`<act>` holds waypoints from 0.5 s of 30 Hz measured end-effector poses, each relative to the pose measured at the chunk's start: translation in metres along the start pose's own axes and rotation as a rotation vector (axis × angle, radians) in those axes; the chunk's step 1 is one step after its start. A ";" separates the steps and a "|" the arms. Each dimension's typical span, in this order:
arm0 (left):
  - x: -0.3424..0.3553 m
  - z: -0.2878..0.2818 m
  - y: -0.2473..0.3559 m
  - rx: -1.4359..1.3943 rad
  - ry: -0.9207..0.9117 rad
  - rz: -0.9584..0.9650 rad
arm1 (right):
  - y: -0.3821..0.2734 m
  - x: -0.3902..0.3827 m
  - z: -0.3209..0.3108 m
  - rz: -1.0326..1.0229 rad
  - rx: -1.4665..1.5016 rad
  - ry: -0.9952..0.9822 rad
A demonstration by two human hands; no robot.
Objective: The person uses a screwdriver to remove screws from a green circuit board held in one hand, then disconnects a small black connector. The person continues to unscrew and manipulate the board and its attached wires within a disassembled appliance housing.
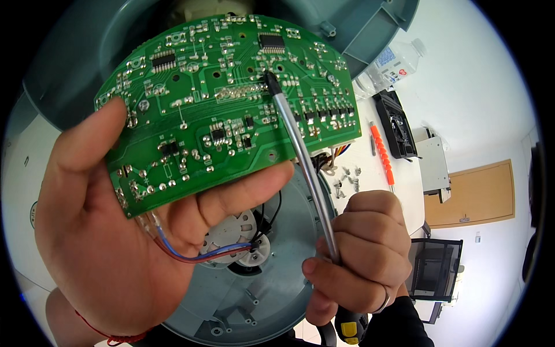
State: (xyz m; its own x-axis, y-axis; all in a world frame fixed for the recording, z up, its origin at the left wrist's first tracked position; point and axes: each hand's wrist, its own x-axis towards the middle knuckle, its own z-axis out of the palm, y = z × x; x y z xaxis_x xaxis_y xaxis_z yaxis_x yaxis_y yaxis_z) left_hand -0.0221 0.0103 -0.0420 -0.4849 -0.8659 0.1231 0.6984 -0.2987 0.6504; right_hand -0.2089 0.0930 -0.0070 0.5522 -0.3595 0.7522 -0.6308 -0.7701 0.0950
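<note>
My left hand (115,231) grips a green circuit board (202,115) by its lower left part, thumb on the face with the solder joints and fingers underneath. In my right hand (364,254) is a screwdriver (303,162), its steel shaft pinched between thumb and fingers. The dark tip meets the board's upper middle, near a row of solder joints; whether it touches I cannot tell. Blue and red wires (214,253) run from the board's lower corner to a round white part (231,234) inside a grey-blue plastic housing (260,295). The board's other face is hidden.
Another grey-blue shell (69,63) rises behind the board. To the right on the white table lie several screws (347,179), an orange spiral-shafted tool (381,153) and a black tool case (396,124). A clear plastic bottle (404,61) lies past them. A black chair (433,269) stands beyond.
</note>
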 end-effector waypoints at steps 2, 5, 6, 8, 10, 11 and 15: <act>-0.004 0.046 0.038 0.109 0.320 -0.140 | 0.001 0.008 0.006 -0.029 0.029 0.023; -0.005 0.016 0.035 -0.040 0.140 -0.188 | 0.001 0.004 0.004 -0.024 0.017 0.003; -0.005 0.010 0.034 -0.088 0.060 -0.189 | 0.000 0.004 0.001 -0.021 0.013 -0.013; -0.005 0.010 0.035 -0.074 0.054 -0.184 | -0.001 0.005 0.001 -0.017 0.003 -0.008; -0.006 0.007 0.034 -0.057 0.036 -0.171 | -0.005 0.005 0.005 -0.004 -0.010 0.012; -0.006 0.006 0.031 -0.044 0.033 -0.145 | -0.007 0.005 0.007 0.001 -0.010 0.019; -0.010 0.010 0.025 -0.020 0.053 -0.074 | -0.008 0.009 0.010 0.005 0.041 0.007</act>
State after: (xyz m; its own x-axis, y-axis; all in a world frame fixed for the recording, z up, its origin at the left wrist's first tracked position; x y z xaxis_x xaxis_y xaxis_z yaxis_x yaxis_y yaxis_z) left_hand -0.0052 0.0158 -0.0194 -0.5073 -0.8611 0.0350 0.6721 -0.3699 0.6414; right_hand -0.1939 0.0909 -0.0076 0.5448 -0.3600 0.7574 -0.6108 -0.7892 0.0642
